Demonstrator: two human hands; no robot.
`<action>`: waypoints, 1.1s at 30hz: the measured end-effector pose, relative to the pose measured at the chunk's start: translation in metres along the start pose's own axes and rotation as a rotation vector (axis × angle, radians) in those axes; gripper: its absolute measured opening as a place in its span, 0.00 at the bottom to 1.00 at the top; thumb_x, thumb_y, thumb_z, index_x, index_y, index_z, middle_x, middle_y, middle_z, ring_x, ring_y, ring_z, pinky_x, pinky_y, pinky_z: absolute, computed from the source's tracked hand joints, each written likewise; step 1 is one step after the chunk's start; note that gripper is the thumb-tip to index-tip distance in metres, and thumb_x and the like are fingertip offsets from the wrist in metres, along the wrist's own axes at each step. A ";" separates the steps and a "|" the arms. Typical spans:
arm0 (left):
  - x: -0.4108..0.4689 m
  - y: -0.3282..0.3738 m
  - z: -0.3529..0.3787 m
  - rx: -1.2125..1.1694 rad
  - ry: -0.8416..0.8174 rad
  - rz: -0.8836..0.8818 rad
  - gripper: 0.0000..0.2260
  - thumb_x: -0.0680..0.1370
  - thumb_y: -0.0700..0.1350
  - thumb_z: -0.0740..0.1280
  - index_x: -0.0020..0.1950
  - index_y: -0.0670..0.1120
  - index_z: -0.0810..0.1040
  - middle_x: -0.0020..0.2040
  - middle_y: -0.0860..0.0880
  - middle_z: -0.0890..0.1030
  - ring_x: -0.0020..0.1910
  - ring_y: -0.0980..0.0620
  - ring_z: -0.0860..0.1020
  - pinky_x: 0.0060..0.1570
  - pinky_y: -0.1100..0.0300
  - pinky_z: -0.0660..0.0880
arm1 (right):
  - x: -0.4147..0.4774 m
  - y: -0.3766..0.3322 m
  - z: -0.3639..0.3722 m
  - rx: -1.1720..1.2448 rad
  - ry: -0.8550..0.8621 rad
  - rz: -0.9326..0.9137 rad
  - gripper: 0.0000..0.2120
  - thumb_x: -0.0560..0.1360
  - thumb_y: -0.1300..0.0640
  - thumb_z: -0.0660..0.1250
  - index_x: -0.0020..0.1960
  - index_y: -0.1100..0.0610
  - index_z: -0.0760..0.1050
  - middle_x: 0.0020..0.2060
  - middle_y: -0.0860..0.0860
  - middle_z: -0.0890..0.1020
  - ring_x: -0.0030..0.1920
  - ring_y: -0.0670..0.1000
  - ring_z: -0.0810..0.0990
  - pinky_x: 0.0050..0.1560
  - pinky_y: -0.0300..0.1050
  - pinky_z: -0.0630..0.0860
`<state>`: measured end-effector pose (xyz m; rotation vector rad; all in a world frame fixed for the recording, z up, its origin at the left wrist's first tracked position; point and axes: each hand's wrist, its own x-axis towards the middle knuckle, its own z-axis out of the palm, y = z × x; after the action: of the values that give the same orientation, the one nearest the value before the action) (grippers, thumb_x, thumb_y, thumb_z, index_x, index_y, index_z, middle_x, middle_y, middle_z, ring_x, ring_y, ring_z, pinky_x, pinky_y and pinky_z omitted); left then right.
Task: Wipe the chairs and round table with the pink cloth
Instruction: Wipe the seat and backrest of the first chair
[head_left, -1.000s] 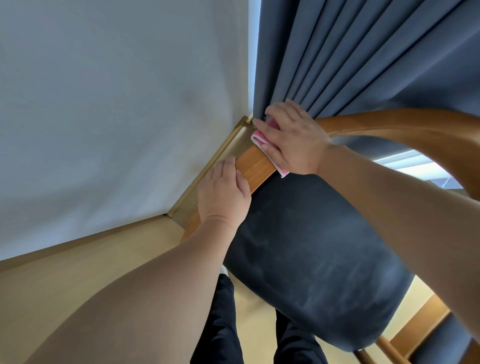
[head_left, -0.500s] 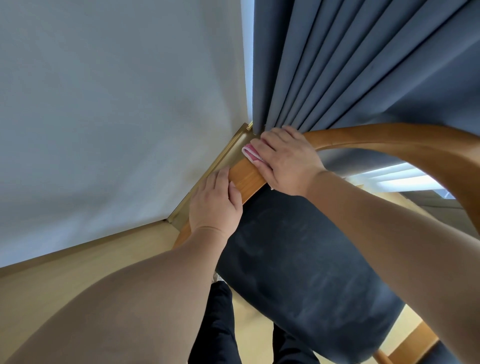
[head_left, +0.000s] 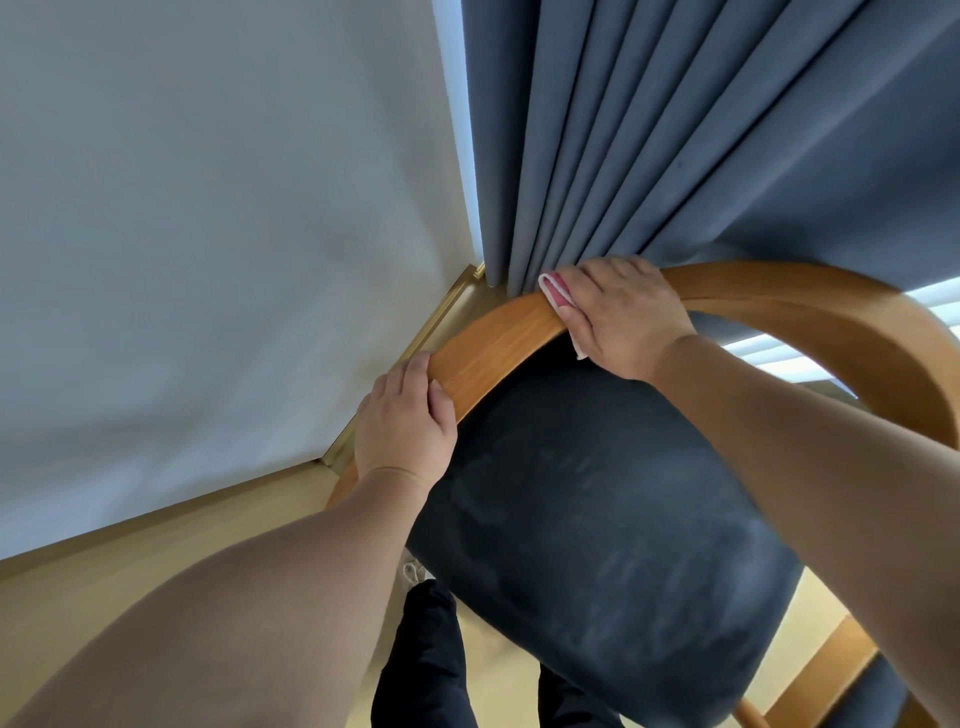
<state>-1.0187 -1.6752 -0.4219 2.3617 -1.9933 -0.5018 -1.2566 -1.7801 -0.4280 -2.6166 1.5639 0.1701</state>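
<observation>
where it shows, pink cloth (head_left: 555, 289) looks folded, white-edged.

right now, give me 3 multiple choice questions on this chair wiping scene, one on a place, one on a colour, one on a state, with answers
1. Where is the pink cloth?
A. on the seat cushion
B. under the right hand on the curved wooden backrest
C. on the floor

2. What colour is the seat cushion?
A. dark blue-grey
B. red
C. white

3. What is the left hand doing?
A. hanging free
B. pulling the curtain
C. gripping the backrest rail

Answers:
1 B, the cloth peeks out from beneath the right hand pressed on the backrest.
2 A, the cushion matches the dark curtain behind.
3 C, its fingers wrap the rail's lower end.
</observation>
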 end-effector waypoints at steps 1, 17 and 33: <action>0.000 0.000 0.000 0.002 0.001 0.001 0.17 0.81 0.49 0.56 0.67 0.45 0.71 0.60 0.46 0.78 0.56 0.45 0.77 0.55 0.52 0.75 | -0.001 0.003 0.000 -0.009 -0.011 0.004 0.24 0.81 0.44 0.45 0.66 0.57 0.69 0.53 0.56 0.79 0.52 0.59 0.77 0.57 0.56 0.71; 0.000 0.002 -0.003 0.037 -0.037 -0.020 0.19 0.81 0.52 0.53 0.69 0.46 0.69 0.63 0.46 0.76 0.59 0.45 0.76 0.57 0.52 0.74 | -0.034 0.072 -0.026 -0.246 -0.171 0.053 0.25 0.77 0.42 0.55 0.65 0.59 0.69 0.51 0.60 0.77 0.48 0.62 0.76 0.50 0.56 0.71; 0.001 0.004 -0.008 0.026 -0.059 -0.006 0.18 0.81 0.51 0.53 0.69 0.46 0.69 0.62 0.47 0.76 0.57 0.46 0.76 0.54 0.53 0.75 | -0.076 0.107 -0.022 -0.187 0.060 0.209 0.27 0.78 0.41 0.52 0.66 0.61 0.66 0.49 0.64 0.75 0.45 0.65 0.74 0.49 0.59 0.70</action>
<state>-1.0200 -1.6786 -0.4137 2.3961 -2.0301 -0.5550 -1.3853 -1.7676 -0.3974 -2.6089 1.9294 0.2661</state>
